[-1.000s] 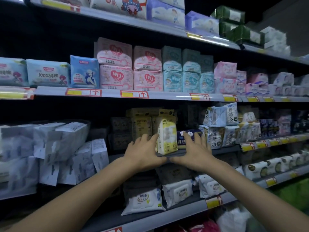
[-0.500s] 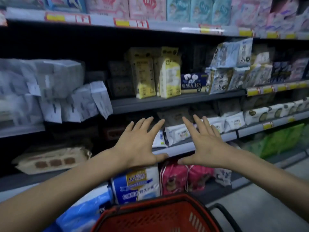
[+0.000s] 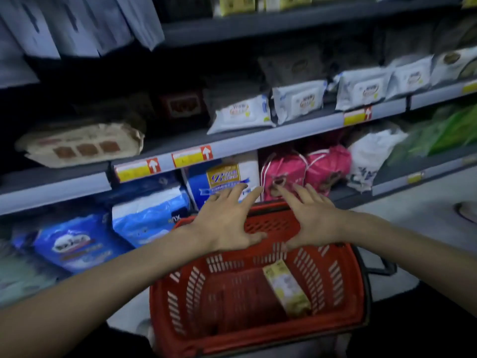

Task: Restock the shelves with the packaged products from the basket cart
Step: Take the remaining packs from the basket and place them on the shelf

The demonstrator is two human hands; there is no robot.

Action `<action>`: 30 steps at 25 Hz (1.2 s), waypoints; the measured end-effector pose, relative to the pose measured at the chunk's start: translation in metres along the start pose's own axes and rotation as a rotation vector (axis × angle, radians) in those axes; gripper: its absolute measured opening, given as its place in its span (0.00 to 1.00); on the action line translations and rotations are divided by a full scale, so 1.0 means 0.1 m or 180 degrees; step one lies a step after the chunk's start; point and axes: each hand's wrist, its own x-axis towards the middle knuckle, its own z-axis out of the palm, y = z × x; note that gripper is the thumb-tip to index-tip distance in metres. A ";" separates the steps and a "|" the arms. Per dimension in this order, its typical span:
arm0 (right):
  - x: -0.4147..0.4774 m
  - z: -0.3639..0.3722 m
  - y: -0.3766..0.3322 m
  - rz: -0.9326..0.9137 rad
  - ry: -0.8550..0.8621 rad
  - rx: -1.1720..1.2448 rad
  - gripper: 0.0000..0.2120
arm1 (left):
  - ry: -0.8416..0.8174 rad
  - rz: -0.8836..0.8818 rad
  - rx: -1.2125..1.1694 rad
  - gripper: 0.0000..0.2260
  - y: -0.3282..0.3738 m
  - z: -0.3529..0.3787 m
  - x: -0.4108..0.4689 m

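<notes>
Hands first: we count two, our left hand (image 3: 227, 223) and right hand (image 3: 315, 223), both spread wide with straight fingers and holding nothing, side by side over the far rim of one red basket (image 3: 180, 306). One yellow-and-white package (image 3: 286, 290) lies inside it, toward the right wall. On the shelf (image 3: 284, 130) beyond we count five white wipe packs (image 3: 240, 113) in a row; below it, two pink bags (image 3: 284, 171) sit side by side.
</notes>
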 end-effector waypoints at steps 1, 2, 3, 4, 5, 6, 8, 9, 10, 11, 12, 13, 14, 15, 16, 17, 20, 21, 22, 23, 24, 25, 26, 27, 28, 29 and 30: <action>0.10 0.17 0.01 -0.0003 -0.0187 0.0002 0.68 | -0.0146 0.0002 0.0014 0.46 0.01 0.20 0.00; 0.21 0.37 0.03 0.0019 -0.0413 0.0019 0.68 | -0.0328 0.0016 0.0027 0.47 0.03 0.40 0.00; 0.32 0.56 0.04 0.0068 -0.0621 0.0046 0.68 | -0.0543 0.0012 0.0031 0.47 0.06 0.60 0.01; 0.42 0.76 0.05 0.0128 -0.0810 0.0067 0.68 | -0.0758 -0.0001 0.0003 0.47 0.08 0.80 0.03; 0.51 0.95 0.05 0.0184 -0.0991 0.0060 0.67 | -0.1005 -0.0038 -0.0037 0.46 0.10 1.01 0.06; 0.60 1.13 0.05 0.0238 -0.1127 0.0037 0.66 | -0.1216 -0.0068 -0.0077 0.46 0.13 1.20 0.10; 0.78 1.45 0.07 0.0311 -0.1270 0.0024 0.64 | -0.1480 -0.0153 -0.0198 0.46 0.19 1.56 0.19; 0.87 1.60 0.09 0.0340 -0.1352 0.0059 0.63 | -0.1556 -0.0230 -0.0295 0.45 0.21 1.75 0.24; 0.97 1.73 0.12 0.0365 -0.1422 0.0081 0.63 | -0.1648 -0.0303 -0.0400 0.45 0.22 1.91 0.29; 1.07 1.87 0.16 0.0409 -0.1446 0.0135 0.63 | -0.1741 -0.0391 -0.0504 0.45 0.23 2.04 0.33; 1.16 2.02 0.21 0.0470 -0.1468 0.0209 0.63 | -0.1829 -0.0480 -0.0638 0.44 0.24 2.18 0.37; 1.24 2.15 0.25 0.0521 -0.1501 0.0283 0.63 | -0.1916 -0.0562 -0.0766 0.44 0.23 2.34 0.44; 1.31 2.29 0.29 0.0560 -0.1543 0.0356 0.63 | -0.1935 -0.0611 -0.0933 0.44 0.25 2.45 0.48; 1.36 2.40 0.33 0.0569 -0.1535 0.0423 0.62 | -0.1975 -0.0678 -0.1074 0.43 0.26 2.61 0.55; 1.41 2.50 0.37 0.0597 -0.1492 0.0513 0.62 | -0.2023 -0.0756 -0.1231 0.40 0.25 2.79 0.60; 1.47 2.61 0.39 0.0620 -0.1451 0.0608 0.61 | -0.2093 -0.0846 -0.1460 0.35 0.27 2.92 0.63; 1.60 2.87 0.47 0.0817 -0.1196 0.0995 0.63 | -0.2088 -0.1216 -0.2177 0.28 0.29 3.48 0.71; 1.63 2.95 0.50 0.0886 -0.1132 0.1198 0.63 | -0.2058 -0.1388 -0.2265 0.28 0.32 3.53 0.73; 1.65 3.04 0.53 0.0970 -0.1086 0.1394 0.61 | -0.2038 -0.1529 -0.2400 0.26 0.35 3.64 0.75; 1.67 3.10 0.57 0.1043 -0.1031 0.1600 0.55 | -0.2049 -0.1598 -0.2450 0.22 0.41 3.64 0.77; 1.71 3.17 0.61 0.1072 -0.0980 0.1847 0.48 | -0.1984 -0.1720 -0.2629 0.17 0.50 3.55 0.79; 1.72 3.22 0.61 0.1078 -0.0972 0.2069 0.39 | -0.1848 -0.1902 -0.2795 0.14 0.56 3.58 0.84; 1.73 3.28 0.61 0.1085 -0.0884 0.2325 0.30 | -0.1710 -0.2197 -0.3119 0.13 0.63 3.55 0.88; 1.74 3.29 0.59 0.1156 -0.0779 0.2427 0.25 | -0.1684 -0.2536 -0.3364 0.13 0.70 3.48 0.92; 1.71 3.16 0.50 0.1332 -0.0759 0.2527 0.23 | -0.1641 -0.2829 -0.3554 0.13 0.75 3.46 0.94; 1.69 3.10 0.45 0.1482 -0.0822 0.2491 0.24 | -0.1592 -0.3056 -0.3690 0.12 0.78 3.51 0.97; 1.68 3.04 0.39 0.1548 -0.0904 0.2405 0.25 | -0.1548 -0.3260 -0.3843 0.10 0.78 3.47 0.99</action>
